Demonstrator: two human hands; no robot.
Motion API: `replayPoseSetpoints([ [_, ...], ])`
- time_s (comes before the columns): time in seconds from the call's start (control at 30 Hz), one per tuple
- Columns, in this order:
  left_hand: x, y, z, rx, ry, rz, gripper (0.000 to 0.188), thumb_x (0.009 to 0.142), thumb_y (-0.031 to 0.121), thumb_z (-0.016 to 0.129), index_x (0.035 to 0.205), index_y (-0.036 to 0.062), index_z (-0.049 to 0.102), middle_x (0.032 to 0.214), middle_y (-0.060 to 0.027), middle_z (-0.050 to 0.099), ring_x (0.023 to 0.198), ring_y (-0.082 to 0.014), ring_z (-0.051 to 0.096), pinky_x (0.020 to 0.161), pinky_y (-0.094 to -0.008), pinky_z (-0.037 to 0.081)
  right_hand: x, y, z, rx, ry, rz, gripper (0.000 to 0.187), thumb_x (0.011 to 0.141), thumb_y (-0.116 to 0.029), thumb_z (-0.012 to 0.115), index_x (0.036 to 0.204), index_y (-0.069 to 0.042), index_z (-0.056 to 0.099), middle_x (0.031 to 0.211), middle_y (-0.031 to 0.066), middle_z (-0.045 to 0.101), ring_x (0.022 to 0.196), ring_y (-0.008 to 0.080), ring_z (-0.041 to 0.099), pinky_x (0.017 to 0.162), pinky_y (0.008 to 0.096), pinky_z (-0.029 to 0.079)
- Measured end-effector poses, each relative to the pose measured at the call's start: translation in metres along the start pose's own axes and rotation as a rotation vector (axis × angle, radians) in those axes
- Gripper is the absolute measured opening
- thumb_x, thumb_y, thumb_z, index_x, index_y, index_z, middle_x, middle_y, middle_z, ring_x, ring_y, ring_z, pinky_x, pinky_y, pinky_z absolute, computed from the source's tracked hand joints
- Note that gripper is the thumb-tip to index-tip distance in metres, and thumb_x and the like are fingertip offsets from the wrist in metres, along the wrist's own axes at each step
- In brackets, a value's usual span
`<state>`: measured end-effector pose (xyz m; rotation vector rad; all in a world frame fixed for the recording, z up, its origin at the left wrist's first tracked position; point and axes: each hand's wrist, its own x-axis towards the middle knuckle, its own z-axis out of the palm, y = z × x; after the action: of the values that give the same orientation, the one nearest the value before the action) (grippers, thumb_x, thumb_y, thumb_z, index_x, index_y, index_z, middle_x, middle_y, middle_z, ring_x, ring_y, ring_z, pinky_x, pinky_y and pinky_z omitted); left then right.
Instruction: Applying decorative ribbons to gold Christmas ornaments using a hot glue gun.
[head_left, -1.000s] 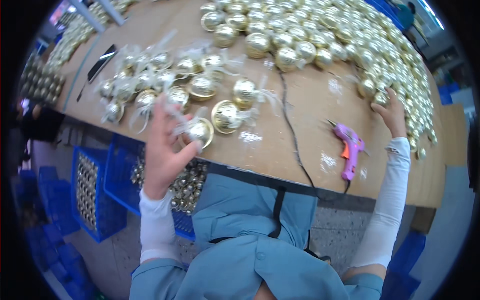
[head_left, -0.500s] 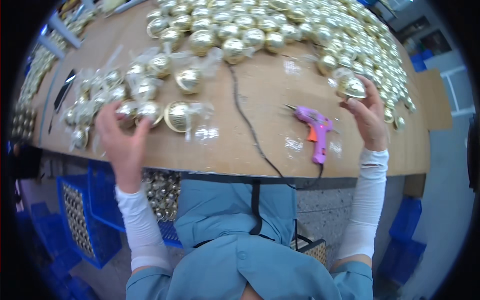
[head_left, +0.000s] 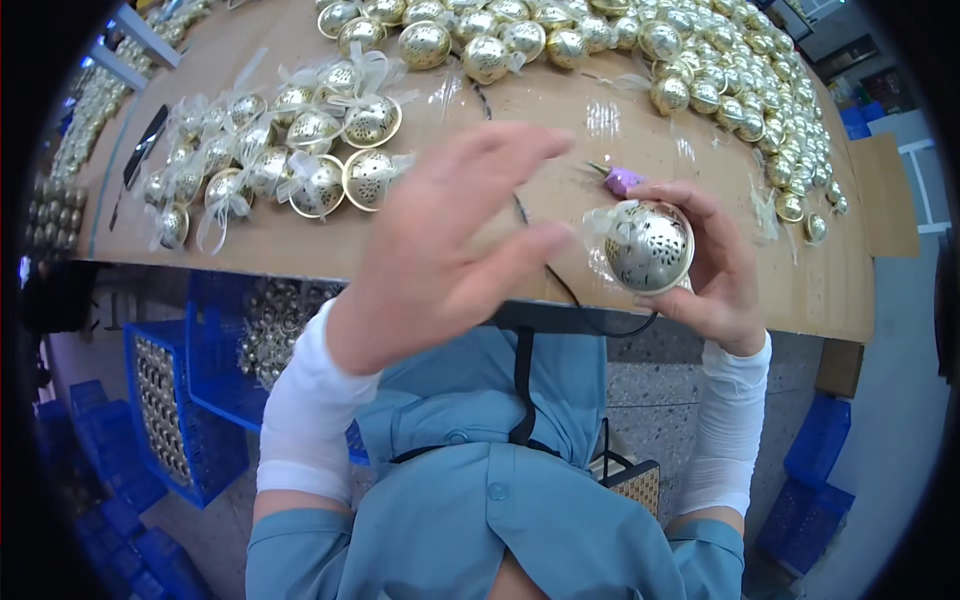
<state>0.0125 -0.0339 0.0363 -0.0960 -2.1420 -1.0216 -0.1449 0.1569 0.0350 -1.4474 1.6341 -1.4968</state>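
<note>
Workbench (head_left: pixel 300 250), glue gun (head_left: pixel 622 180) half hidden

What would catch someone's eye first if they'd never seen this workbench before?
The right hand holds up a gold perforated metal ball near the front edge of the brown wooden table, with the open left hand raised beside it. Behind, a mass of shiny gold balls covers the table's far side, and ribbon-tied gold ornaments cluster at far left.

Right hand (head_left: pixel 715 265) grips pierced gold ball (head_left: pixel 648 245); left hand (head_left: pixel 445 250) spread open beside it (fingers apart, empty).
</note>
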Motion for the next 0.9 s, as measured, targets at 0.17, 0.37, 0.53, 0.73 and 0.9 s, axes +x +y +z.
replayPoseSetpoints([
  [0.17, -0.001, -0.016, 0.033, -0.376, -0.163, 0.041, 0.026, 0.076, 0.008, 0.064, 0.101, 0.0007, 0.061, 0.090, -0.0088, 0.061, 0.073, -0.0165, 0.056, 0.064, -0.0287, 0.045, -0.010, 0.000, -0.001, 0.141, -0.124, 0.098, 0.069, 0.061, -0.002, 0.075, 0.122, 0.003, 0.042, 0.117, 0.0099, 0.049, 0.108, 0.0184, 0.050, 0.094, 0.0300, 0.039],
  [0.37, -0.026, -0.014, 0.022, -0.196, -0.360, -0.282, 0.014, 0.076, 0.007, 0.063, 0.087, -0.0002, 0.061, 0.077, -0.0089, 0.060, 0.069, -0.0194, 0.057, 0.062, -0.0305, 0.044, -0.028, 0.010, 0.002, 0.350, 0.089, 0.330, 0.081, 0.053, -0.028, 0.078, 0.118, 0.004, 0.043, 0.111, 0.0142, 0.053, 0.103, 0.0221, 0.054, 0.090, 0.0318, 0.042],
  [0.53, -0.046, -0.023, 0.007, -0.076, -0.451, -0.374, 0.010, 0.075, 0.008, 0.063, 0.081, 0.0005, 0.061, 0.072, -0.0096, 0.057, 0.064, -0.0224, 0.056, 0.058, -0.0328, 0.044, -0.030, 0.017, 0.005, 0.401, 0.161, 0.327, 0.081, 0.053, -0.031, 0.076, 0.118, 0.004, 0.043, 0.109, 0.0151, 0.054, 0.099, 0.0219, 0.056, 0.087, 0.0318, 0.045],
  [0.73, -0.031, -0.004, 0.016, -0.243, 0.016, -0.264, 0.012, 0.073, 0.008, 0.065, 0.083, 0.0010, 0.063, 0.073, -0.0079, 0.055, 0.062, -0.0204, 0.054, 0.055, -0.0298, 0.044, -0.025, 0.018, 0.013, 0.383, 0.092, 0.352, 0.078, 0.055, -0.031, 0.075, 0.117, 0.003, 0.044, 0.109, 0.0163, 0.054, 0.099, 0.0227, 0.056, 0.086, 0.0321, 0.045],
  [0.9, -0.019, -0.006, 0.025, -0.211, -0.312, -0.153, 0.016, 0.073, 0.007, 0.069, 0.087, 0.0006, 0.063, 0.084, -0.0047, 0.055, 0.063, -0.0098, 0.050, 0.054, -0.0223, 0.040, -0.027, 0.015, 0.014, 0.414, 0.026, 0.365, 0.077, 0.055, -0.031, 0.077, 0.117, 0.002, 0.044, 0.109, 0.0159, 0.054, 0.101, 0.0226, 0.055, 0.088, 0.0322, 0.044],
])
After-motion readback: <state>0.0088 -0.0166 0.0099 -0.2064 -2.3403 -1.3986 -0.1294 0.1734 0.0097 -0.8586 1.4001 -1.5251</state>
